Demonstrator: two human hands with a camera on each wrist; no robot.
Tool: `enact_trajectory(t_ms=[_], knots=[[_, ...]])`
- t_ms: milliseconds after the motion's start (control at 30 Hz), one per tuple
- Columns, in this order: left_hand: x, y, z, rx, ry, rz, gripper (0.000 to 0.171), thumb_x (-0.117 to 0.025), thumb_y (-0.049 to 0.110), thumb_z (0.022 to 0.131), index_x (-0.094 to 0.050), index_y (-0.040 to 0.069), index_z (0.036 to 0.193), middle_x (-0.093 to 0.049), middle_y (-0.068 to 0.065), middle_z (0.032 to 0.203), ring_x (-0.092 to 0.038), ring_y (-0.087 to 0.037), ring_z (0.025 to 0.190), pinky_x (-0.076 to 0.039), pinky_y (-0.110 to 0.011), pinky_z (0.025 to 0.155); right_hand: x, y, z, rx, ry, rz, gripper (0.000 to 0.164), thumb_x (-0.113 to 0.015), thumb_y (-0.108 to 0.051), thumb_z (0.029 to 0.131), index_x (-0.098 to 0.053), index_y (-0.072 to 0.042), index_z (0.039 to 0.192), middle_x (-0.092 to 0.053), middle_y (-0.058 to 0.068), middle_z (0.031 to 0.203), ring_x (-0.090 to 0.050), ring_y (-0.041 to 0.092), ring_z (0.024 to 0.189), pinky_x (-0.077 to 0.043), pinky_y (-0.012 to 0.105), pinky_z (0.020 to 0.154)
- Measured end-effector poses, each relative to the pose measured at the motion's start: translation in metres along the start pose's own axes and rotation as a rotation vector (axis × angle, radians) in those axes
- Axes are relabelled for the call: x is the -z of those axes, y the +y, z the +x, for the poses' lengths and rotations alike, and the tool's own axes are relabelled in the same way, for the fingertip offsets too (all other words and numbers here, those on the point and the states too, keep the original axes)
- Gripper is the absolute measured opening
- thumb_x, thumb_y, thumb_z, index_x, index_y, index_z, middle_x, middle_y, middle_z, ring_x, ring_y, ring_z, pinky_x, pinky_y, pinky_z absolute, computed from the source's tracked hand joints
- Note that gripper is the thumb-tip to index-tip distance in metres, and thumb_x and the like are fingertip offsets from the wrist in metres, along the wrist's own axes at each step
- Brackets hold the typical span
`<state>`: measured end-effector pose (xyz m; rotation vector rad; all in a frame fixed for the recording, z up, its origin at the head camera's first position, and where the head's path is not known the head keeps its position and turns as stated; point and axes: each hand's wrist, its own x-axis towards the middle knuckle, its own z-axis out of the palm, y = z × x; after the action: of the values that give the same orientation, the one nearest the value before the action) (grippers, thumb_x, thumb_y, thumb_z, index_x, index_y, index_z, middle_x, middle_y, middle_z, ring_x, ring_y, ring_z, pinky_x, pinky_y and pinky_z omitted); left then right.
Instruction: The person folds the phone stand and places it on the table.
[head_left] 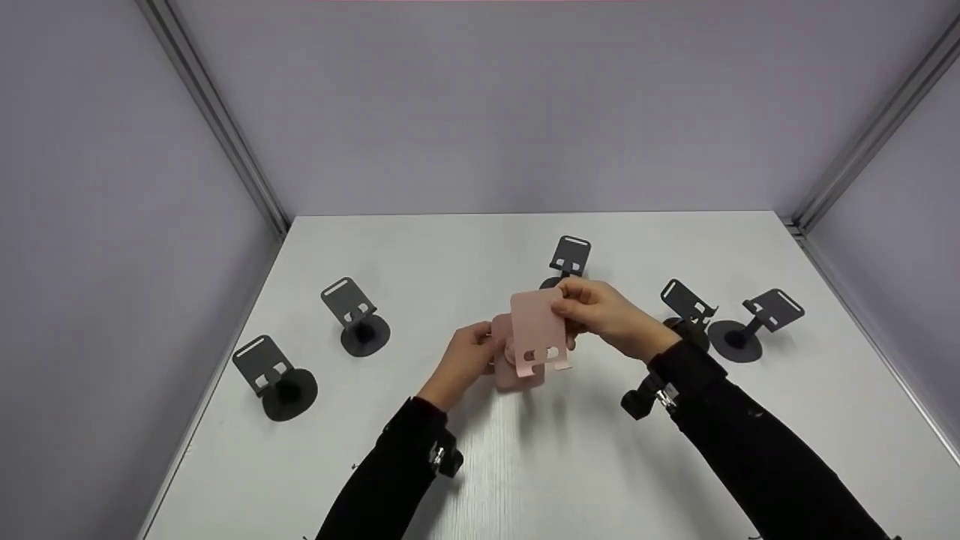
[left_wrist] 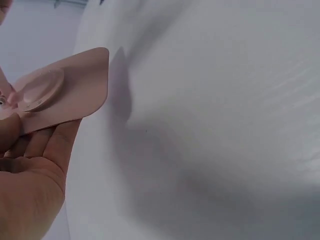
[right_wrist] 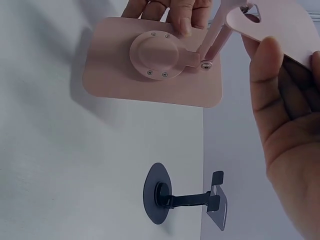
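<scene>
Both hands hold a pink phone stand [head_left: 537, 319] over the middle of the table. My left hand [head_left: 466, 358] pinches the flat rounded-corner base [right_wrist: 112, 60] by its edge, thumb on the top side. The base bears a round raised disc [right_wrist: 156, 54] with small screws, and a hinged arm rises from it in the right wrist view. The upper plate, with two cut-outs and two small hooks at its lower end, is gripped at its upper right edge by my right hand [head_left: 611, 315]. In the head view this plate covers much of the base.
Several dark phone stands with round bases stand on the white table [head_left: 435, 255]: two at the left, a near one [head_left: 289, 394] and a farther one [head_left: 365, 335]; one behind my right hand [head_left: 570, 253]; two at the right [head_left: 736, 341], close together. Pale walls [head_left: 480, 112] enclose the table.
</scene>
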<state>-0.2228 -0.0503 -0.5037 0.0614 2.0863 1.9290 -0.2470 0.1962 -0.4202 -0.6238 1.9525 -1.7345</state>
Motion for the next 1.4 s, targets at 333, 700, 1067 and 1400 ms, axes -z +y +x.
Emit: enact_trajectory(t_ms=[333,700,1067,1400], knots=[[0.007,0.006,-0.001,-0.083,0.138,0.137,0.013,-0.06,0.013,0.103,-0.07,0.005,0.102,-0.063,0.0,0.078,-0.058,-0.012,0.071,-0.053,-0.025,0.062,-0.01,-0.004,0.002,-0.004,0.005,0.008,0.017,-0.058,-0.018,0.106,-0.06,-0.005,0.094,-0.065,0.004,0.083,-0.063,0.018,0.068,-0.055,0.028,0.064],[0.016,0.01,-0.001,-0.31,0.287,0.268,0.013,-0.064,0.009,0.1,-0.07,0.001,0.092,-0.07,-0.008,0.084,-0.055,-0.012,0.074,-0.046,-0.025,0.064,-0.016,-0.009,0.004,0.077,0.18,-0.066,0.023,-0.064,-0.018,0.102,-0.064,0.003,0.094,-0.067,0.003,0.089,-0.063,0.017,0.085,-0.051,0.03,0.079],[0.013,0.015,-0.007,-0.444,0.345,0.294,0.015,-0.066,0.01,0.1,-0.07,0.001,0.089,-0.074,-0.009,0.087,-0.055,-0.015,0.071,-0.044,-0.027,0.064,-0.025,-0.008,0.006,0.141,0.217,-0.101,0.024,-0.064,-0.013,0.102,-0.058,0.006,0.088,-0.064,0.001,0.089,-0.062,0.016,0.091,-0.053,0.034,0.09],[0.002,0.021,-0.009,-0.654,0.401,0.474,0.009,-0.064,-0.003,0.096,-0.073,0.001,0.096,-0.077,-0.011,0.092,-0.075,-0.023,0.084,-0.06,-0.038,0.071,-0.026,0.004,0.007,0.09,0.231,-0.077,0.026,-0.063,-0.017,0.103,-0.056,-0.004,0.082,-0.055,0.0,0.08,-0.052,0.015,0.082,-0.044,0.028,0.075]])
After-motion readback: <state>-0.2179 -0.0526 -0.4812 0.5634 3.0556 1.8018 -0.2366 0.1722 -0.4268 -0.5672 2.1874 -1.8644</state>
